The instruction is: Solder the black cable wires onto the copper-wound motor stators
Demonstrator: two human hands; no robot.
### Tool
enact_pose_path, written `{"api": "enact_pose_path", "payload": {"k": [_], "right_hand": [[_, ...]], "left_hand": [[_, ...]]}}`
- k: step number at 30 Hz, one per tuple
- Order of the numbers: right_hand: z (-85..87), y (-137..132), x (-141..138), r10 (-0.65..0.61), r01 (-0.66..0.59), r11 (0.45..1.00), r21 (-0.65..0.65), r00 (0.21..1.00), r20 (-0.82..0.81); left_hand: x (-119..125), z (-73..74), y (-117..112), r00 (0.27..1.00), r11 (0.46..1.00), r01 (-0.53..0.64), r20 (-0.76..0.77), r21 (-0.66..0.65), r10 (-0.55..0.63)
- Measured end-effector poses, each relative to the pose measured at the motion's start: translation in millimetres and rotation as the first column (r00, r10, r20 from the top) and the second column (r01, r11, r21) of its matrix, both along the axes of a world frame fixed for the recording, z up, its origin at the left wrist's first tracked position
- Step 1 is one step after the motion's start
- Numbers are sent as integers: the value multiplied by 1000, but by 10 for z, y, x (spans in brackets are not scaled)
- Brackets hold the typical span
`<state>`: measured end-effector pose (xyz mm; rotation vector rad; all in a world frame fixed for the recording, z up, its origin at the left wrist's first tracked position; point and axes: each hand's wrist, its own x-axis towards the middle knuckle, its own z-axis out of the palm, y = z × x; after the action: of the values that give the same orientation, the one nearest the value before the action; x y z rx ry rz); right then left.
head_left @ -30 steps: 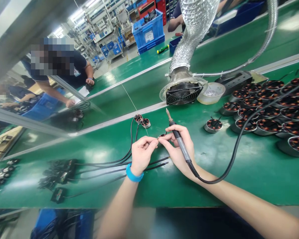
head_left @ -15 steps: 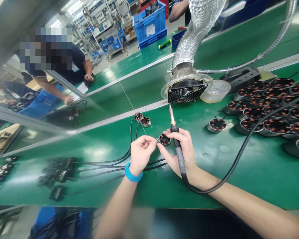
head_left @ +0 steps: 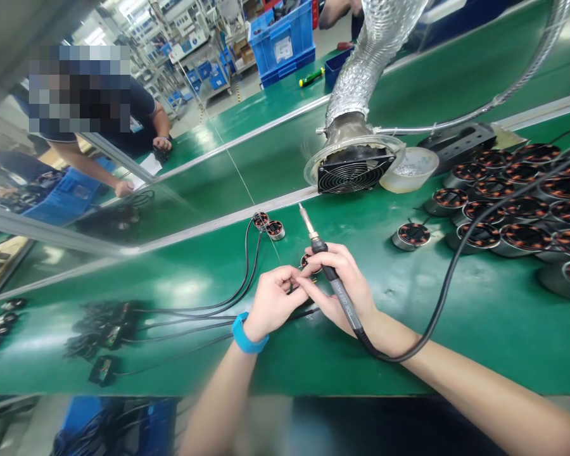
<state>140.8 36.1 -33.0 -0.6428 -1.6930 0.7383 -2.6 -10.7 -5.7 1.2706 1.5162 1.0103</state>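
Observation:
My left hand (head_left: pixel 274 299), with a blue band at its wrist, has thumb and fingers pinched on what looks like the end of a black cable. Small yellow wire tips show just right of its fingertips. My right hand (head_left: pixel 360 296) grips a soldering iron (head_left: pixel 342 297), its metal tip slanting up and left, away from the wires. The thumb and forefinger of that hand meet my left fingertips. Behind them, a small motor stator (head_left: pixel 305 261) with copper windings is mostly hidden. A thin wire (head_left: pixel 240 174) runs down to my left hand.
Two small stators (head_left: pixel 275 229) with black cables lie behind my hands. A fume fan (head_left: pixel 356 174) on a foil duct and a white bowl (head_left: pixel 411 170) stand beyond. Several larger stators (head_left: pixel 525 237) crowd the right. Cable connectors (head_left: pixel 103 369) lie left; a co-worker's arm (head_left: pixel 88 164) is across the bench.
My right fingers have moved left to meet my left fingertips, covering most of the small stator. The soldering iron has tilted, its tip swinging left.

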Motion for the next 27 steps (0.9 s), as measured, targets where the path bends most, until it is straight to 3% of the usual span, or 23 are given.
{"api": "enact_pose_path", "payload": {"k": [3,8,14,22,27], "right_hand": [[-1,35,28,32,-32,999,5,999,9],[-3,49,38,38,-38,999,7,998,39],[-16,43,51,30,-28,999,-39,999,41],[-42,73,58,45,-41,996,-73,997,55],[-47,94,36,71,-66,995,-77,995,65]], "left_hand": [[-3,-5,-1,999,1000,18,27,9,-18],[0,-27,-1,998,1000,22,-54,6,-21],[-87,61,23,986,995,93,-141,24,-88],[-192,124,47,977,967,164,170,-195,-131],[-212,51,78,966,970,66,257,-235,-4]]}}
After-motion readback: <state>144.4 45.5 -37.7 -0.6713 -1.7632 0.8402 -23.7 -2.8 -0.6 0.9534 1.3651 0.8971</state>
